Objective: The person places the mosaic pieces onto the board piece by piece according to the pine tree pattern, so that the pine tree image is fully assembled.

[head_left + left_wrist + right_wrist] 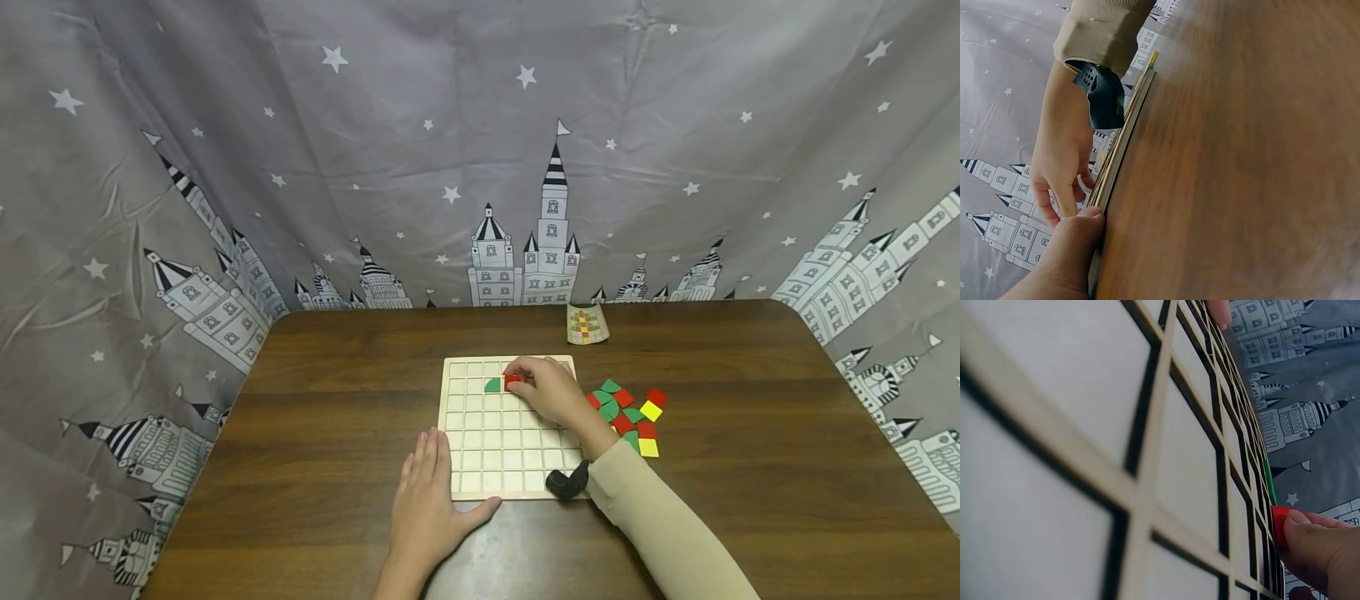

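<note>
A pale wooden grid board (491,433) lies on the table. My right hand (551,390) reaches over its far rows and pinches a red square tile (512,382) between thumb and fingers. The same red tile (1280,526) shows at the board's surface in the right wrist view. Just left of it, a green rounded tile (492,386) sits in a grid cell. My left hand (429,500) rests at the board's near left corner, fingers straight along the left side and thumb along the front edge. In the left wrist view the left thumb (1075,247) touches the board's edge.
Right of the board lies a loose pile of green, red and yellow tiles (623,397), partly behind the right forearm. A small pattern card (587,324) with a coloured figure stands near the table's far edge. A grey castle-print curtain (480,167) hangs behind the brown table (337,400).
</note>
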Demonstrator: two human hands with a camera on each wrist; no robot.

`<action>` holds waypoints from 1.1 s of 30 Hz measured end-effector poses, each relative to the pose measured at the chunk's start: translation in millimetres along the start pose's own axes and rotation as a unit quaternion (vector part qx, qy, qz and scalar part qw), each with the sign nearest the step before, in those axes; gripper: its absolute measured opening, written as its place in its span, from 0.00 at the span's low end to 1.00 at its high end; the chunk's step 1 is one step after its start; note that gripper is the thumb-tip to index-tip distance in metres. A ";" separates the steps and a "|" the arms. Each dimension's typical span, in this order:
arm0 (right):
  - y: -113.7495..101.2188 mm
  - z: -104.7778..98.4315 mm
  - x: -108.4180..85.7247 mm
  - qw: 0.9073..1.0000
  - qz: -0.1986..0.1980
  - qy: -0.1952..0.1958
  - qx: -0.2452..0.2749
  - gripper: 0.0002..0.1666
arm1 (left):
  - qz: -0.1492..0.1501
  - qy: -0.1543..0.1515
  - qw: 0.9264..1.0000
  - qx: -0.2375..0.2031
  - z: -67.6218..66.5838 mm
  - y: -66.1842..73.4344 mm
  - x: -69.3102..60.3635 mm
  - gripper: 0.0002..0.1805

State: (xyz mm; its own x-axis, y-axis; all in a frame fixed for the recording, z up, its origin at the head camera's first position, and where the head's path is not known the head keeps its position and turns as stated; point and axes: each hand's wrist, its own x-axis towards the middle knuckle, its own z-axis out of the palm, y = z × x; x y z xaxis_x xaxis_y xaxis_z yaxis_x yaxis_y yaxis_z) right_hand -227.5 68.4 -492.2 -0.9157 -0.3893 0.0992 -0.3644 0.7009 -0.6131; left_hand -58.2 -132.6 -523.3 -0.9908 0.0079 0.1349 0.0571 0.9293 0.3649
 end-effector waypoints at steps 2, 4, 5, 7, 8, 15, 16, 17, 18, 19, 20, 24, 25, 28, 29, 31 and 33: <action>-0.7 -0.1 0.2 1.000 0.003 -0.003 0.000 0.08 | 0.000 -0.001 1.000 -0.001 -0.2 0.2 0.1 0.69; -1.2 -0.2 0.5 1.000 0.004 -0.006 0.000 0.08 | 0.000 -0.001 1.000 -0.002 -0.1 0.1 0.2 0.69; -1.2 -0.2 0.5 1.000 0.003 -0.008 0.000 0.08 | 0.000 -0.001 1.000 -0.002 0.0 -0.1 0.2 0.69; -1.8 -0.6 0.3 1.000 0.002 -0.008 0.000 0.07 | 0.001 -0.001 1.000 -0.002 0.1 -0.2 0.2 0.69; -2.1 -0.5 0.4 1.000 0.001 -0.007 -0.001 0.07 | 0.001 -0.001 1.000 -0.001 0.2 -0.3 0.2 0.69; -5.5 -1.1 -0.2 1.000 0.005 0.000 0.002 0.06 | 0.002 -0.001 1.000 0.001 0.2 -0.2 0.1 0.69; -5.5 -0.9 -0.1 1.000 0.006 0.000 0.001 0.06 | 0.002 -0.002 1.000 0.000 0.3 -0.2 0.1 0.69; -5.6 -0.9 0.1 1.000 0.007 -0.001 0.001 0.06 | 0.002 -0.002 1.000 0.000 0.3 -0.2 0.1 0.69; -5.6 -0.8 0.1 1.000 0.006 0.000 0.000 0.07 | 0.001 -0.003 1.000 0.000 0.4 -0.2 0.2 0.69; -5.6 -0.8 0.3 1.000 0.005 0.000 -0.003 0.07 | 0.001 -0.004 1.000 0.000 0.3 -0.2 0.3 0.69; -5.5 -0.8 0.4 1.000 0.004 0.000 -0.006 0.08 | 0.000 -0.004 1.000 0.000 0.3 -0.1 0.4 0.69; -4.8 -0.5 0.8 1.000 -0.005 0.002 -0.020 0.11 | 0.000 -0.004 1.000 0.001 0.3 -0.1 0.9 0.69; -4.6 -0.4 0.9 1.000 -0.008 0.002 -0.023 0.11 | 0.000 -0.004 1.000 0.001 0.2 0.0 0.9 0.69; -3.9 -0.2 1.0 0.999 -0.017 0.003 -0.031 0.12 | -0.001 -0.005 1.000 -0.001 0.2 -0.1 0.9 0.69; -3.6 -0.1 1.1 0.999 -0.020 0.004 -0.033 0.13 | -0.001 -0.004 1.000 -0.001 0.1 -0.1 0.9 0.69; -3.0 -0.1 1.0 0.999 -0.025 0.004 -0.038 0.13 | -0.002 -0.006 1.000 -0.001 0.0 0.1 0.8 0.69; -2.4 0.0 1.2 0.999 -0.029 0.004 -0.042 0.13 | -0.002 -0.007 1.000 0.001 0.0 0.2 0.8 0.69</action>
State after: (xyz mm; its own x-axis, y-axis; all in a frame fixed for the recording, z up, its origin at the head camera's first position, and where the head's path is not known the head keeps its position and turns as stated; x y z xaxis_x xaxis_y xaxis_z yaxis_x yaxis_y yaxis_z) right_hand -227.8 66.2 -490.6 -0.8943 -0.4254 0.1389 -0.4289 0.7260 -0.5375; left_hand -59.0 -132.4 -523.1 -0.9927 0.0093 0.1203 0.0527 0.9302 0.3632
